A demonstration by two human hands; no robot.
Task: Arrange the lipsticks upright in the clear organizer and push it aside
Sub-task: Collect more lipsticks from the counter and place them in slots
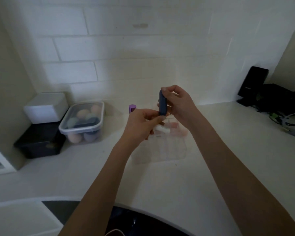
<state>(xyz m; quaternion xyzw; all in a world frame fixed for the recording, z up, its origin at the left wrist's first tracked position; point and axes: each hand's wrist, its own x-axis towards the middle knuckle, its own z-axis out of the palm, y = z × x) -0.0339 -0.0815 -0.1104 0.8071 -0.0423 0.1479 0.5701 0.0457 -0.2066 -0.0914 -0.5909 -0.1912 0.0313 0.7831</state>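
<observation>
I hold the dark blue lipstick [161, 103] upright above the clear organizer [162, 147], both the right hand [177, 103] and left hand [143, 124] clamped on it; next, I judge, lower it into a free compartment.

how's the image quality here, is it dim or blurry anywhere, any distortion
Head view: dim and soft overall, brightest on the tiled wall behind the hands; the clear organizer nearly vanishes against the pale counter; the dark blue lipstick held by both hands stays readable; wide-angle bending curves the tile lines and counter edge.
</observation>
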